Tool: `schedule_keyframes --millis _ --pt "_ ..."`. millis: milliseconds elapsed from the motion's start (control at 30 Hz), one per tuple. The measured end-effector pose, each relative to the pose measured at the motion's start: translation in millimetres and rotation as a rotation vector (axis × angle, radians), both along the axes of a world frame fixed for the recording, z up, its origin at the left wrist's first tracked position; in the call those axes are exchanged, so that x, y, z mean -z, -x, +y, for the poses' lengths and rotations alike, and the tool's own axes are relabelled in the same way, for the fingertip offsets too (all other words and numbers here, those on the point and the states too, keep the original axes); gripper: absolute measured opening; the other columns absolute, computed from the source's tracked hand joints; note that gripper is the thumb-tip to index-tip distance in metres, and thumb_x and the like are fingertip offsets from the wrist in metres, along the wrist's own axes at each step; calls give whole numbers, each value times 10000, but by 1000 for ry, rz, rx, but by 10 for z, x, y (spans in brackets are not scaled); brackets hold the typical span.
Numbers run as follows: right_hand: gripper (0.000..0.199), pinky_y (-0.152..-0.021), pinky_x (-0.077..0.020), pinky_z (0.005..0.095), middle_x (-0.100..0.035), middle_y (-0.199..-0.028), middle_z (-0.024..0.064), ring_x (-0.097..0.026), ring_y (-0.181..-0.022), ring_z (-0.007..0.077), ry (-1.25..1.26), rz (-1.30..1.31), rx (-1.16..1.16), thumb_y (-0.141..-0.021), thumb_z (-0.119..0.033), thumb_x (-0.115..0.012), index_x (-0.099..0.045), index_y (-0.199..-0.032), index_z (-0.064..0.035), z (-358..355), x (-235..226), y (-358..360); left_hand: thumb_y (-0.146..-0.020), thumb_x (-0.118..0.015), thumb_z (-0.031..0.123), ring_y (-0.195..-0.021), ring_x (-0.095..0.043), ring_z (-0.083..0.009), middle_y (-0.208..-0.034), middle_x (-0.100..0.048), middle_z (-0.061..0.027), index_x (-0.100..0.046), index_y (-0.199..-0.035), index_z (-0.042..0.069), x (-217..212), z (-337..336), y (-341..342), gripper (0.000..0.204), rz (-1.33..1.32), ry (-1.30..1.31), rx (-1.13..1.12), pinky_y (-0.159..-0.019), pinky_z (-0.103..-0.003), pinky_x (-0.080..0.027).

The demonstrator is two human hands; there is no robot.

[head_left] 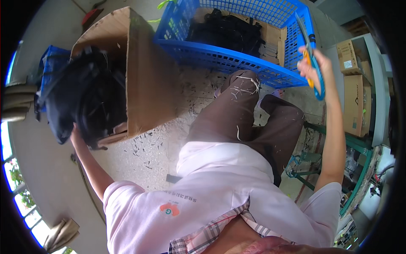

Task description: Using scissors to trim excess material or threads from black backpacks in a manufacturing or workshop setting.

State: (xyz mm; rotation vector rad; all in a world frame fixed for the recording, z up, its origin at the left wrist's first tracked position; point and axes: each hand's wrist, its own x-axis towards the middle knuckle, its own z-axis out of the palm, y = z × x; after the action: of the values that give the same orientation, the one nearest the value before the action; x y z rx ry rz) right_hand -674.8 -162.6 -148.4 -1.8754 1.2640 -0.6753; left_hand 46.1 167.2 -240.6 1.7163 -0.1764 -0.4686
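Observation:
My left hand (75,131) is at the lower edge of a black fabric bag (72,99) with straps, gripping it. Its fingers are mostly hidden by the cloth. The bag hangs at the mouth of a cardboard box (150,80) that stands on my left. On the right, my right hand (317,67) is raised and closed around a pair of scissors (320,86) with blue and orange handles. The scissors' metal blades point up and away, beside the right end of a blue plastic crate (211,53).
More black fabric pieces (226,31) lie in the crate ahead. Small dark scraps (146,148) litter the floor, and pale thread ends cling to my brown trousers (224,110). Cardboard cartons (355,106) stand on a shelf at the right, above a green metal frame (359,173).

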Motion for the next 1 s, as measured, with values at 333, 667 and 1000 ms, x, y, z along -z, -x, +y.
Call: schedule_keyframes --millis 333,667,1000 --pt "396 -522 -410 331 -511 -620 84 -503 -531 222 -168 464 528 -682 -158 -682 -516 -1015 -23 1194 1574 1064 -798 -578 118 -826 -604 -168 -935 -617 -113 -601 -977 34 -130 -3475 3028 199 -951 -305 751 -718 -277 -478" --pt "438 -519 -407 258 -545 -763 96 -483 -579 143 -111 510 789 -682 -100 -691 -494 -1057 11 1184 1756 906 -737 -573 132 -1060 -478 -206 -1065 -550 -41 -596 -991 94 2636 -5569 5477 257 -1588 -593 2353 -839 -338 -398" --pt "558 -609 -408 202 -512 -889 84 -439 -676 99 -186 491 781 -683 38 -650 -377 -1167 94 1312 1721 1071 -795 -503 232 -1098 -376 -211 -954 -540 49 -615 -850 177 3862 -5548 5268 137 -2774 116 2334 -971 -435 -232"
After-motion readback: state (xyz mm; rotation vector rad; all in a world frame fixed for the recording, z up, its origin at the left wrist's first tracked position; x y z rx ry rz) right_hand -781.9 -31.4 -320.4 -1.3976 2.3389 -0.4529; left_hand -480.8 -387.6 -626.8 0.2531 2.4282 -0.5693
